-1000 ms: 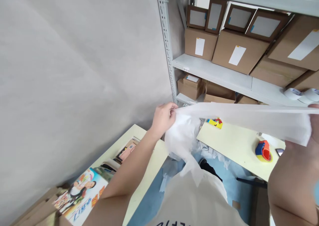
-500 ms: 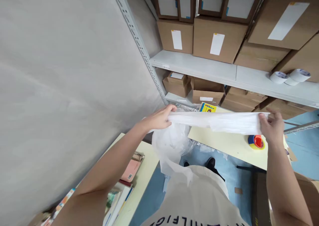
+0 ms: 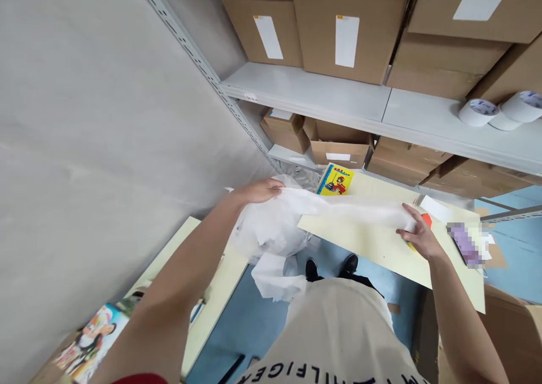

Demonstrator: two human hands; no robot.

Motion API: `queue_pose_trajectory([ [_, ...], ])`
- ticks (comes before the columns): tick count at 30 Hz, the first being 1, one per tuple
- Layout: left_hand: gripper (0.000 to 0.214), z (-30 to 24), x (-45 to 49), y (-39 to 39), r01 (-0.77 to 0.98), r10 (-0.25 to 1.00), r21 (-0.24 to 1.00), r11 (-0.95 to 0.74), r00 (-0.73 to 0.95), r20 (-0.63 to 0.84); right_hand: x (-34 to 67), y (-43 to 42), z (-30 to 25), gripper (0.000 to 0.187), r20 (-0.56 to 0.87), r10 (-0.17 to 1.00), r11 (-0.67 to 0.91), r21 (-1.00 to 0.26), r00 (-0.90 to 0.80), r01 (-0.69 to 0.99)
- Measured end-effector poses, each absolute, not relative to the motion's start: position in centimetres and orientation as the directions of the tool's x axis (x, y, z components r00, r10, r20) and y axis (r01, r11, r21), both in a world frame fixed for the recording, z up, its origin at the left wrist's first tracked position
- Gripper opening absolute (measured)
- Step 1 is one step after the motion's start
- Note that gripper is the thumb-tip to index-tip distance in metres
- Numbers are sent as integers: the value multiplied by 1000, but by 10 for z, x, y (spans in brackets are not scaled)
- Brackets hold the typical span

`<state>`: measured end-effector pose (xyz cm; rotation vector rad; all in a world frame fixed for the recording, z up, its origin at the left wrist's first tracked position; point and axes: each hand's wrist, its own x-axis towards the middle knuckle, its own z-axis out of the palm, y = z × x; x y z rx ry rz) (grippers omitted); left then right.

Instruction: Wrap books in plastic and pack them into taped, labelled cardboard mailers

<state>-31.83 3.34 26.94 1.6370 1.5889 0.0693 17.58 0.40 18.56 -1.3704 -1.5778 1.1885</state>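
A long, thin white strip of soft sheet (image 3: 351, 208) stretches between my two hands above the cream table. My left hand (image 3: 263, 191) is closed on its left part, thumb and fingers pinching it. My right hand (image 3: 419, 236) is at the other end, fingers curved around the edge of the strip. Below my left hand bulges a translucent white plastic bag (image 3: 266, 226), with loose white material hanging toward the floor. Behind the strip lies a yellow illustrated book (image 3: 337, 180). The tape roll (image 3: 426, 220) is mostly hidden by my right hand.
Ahead is a grey metal shelf (image 3: 313, 87) with cardboard boxes (image 3: 351, 45) and several white tape rolls (image 3: 478, 113). A cream table (image 3: 372, 248) stands in front, a second one (image 3: 220, 293) at left. A grey wall (image 3: 105, 118) rises on the left. A cardboard box (image 3: 508, 333) stands lower right.
My right hand has come left and slightly down, bringing the strip's end closer to my left hand. The strip looks slacker and more crumpled. My view has shifted closer to the shelf.
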Motion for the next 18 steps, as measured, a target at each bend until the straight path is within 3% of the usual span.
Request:
queue_pose_trajectory([
  [4,27,253,-294,46,873,899,465,147,79,-432,190,11,168,43,-239,969,-218,-946,-62,241],
  [9,27,229,-271,56,950,926,298,90,30,-377,194,8,137,32,-281,954,-294,-945,99,143],
  [12,26,208,-262,60,975,918,216,54,37,-394,197,-3,116,31,-277,949,-303,-933,150,193],
  [15,26,181,-253,65,988,895,156,19,53,-443,202,-23,110,52,-247,957,-287,-886,152,365],
  [18,29,154,-245,71,987,865,156,-29,103,-490,202,-47,130,82,-144,981,-194,-718,130,669],
])
